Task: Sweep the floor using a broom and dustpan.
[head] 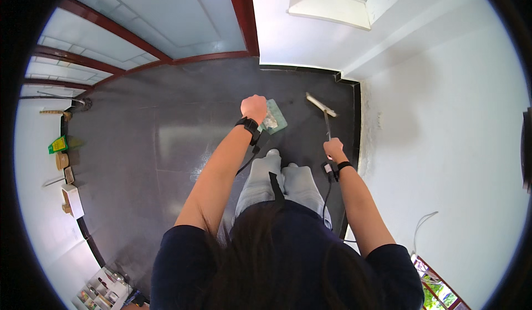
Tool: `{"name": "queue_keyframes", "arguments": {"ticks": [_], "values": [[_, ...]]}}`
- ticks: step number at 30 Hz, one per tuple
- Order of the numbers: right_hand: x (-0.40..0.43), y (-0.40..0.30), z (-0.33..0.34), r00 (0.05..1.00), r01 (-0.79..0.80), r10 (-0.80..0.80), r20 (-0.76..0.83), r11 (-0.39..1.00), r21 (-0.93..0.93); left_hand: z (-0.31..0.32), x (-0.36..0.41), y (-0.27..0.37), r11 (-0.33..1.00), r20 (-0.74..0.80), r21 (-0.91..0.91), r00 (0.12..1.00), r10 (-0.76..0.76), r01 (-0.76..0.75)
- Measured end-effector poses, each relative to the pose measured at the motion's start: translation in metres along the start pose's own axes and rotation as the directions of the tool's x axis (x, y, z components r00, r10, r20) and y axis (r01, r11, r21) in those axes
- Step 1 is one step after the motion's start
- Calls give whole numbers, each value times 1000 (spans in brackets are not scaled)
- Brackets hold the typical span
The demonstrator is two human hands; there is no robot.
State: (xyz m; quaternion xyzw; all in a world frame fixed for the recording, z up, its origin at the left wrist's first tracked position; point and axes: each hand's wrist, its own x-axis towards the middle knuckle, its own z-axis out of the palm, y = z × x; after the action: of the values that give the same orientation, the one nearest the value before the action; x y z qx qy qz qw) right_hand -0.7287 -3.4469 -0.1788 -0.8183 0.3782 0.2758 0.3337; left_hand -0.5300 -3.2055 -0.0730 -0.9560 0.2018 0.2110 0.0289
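Observation:
My left hand (pixel 254 107) is closed above a green dustpan (pixel 279 116), whose handle is hidden under the fist. Some crumpled pale litter (pixel 270 120) lies in the dustpan. To the right, my right hand (pixel 333 148) grips the stick of a broom (pixel 328 124). The broom's pale head (pixel 321 104) rests on the dark floor near the wall, apart from the dustpan. Each wrist wears a black strap with a cable. My feet stand just below the dustpan, between the two hands.
A white wall with a dark skirting (pixel 356 114) runs close on the right. Red-framed glass doors (pixel 208 56) border the floor ahead and to the left. Along the far left wall stand a green bag (pixel 58 144), a round tan container (pixel 62 161) and a white box (pixel 75 201).

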Motion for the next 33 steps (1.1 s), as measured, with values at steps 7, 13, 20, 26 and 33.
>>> {"name": "queue_keyframes", "arguments": {"ticks": [7,13,20,26,33], "values": [[-31,18,22,962,251,-222,159,948,-198,-13,27,-10,1000,8,27,1000,-13,13],[-93,-3,-25,908,-65,-23,419,979,194,4,25,-30,1000,-43,29,999,8,-7],[-103,28,-33,939,-43,-16,344,985,164,2,-3,-31,999,4,47,1000,3,-3],[-115,33,-34,927,-53,-58,371,958,281,14,-23,-29,999,-30,43,999,-25,26],[-99,34,-1,834,-196,-166,526,803,563,27,-58,-51,997,-44,53,998,-51,53]]}}
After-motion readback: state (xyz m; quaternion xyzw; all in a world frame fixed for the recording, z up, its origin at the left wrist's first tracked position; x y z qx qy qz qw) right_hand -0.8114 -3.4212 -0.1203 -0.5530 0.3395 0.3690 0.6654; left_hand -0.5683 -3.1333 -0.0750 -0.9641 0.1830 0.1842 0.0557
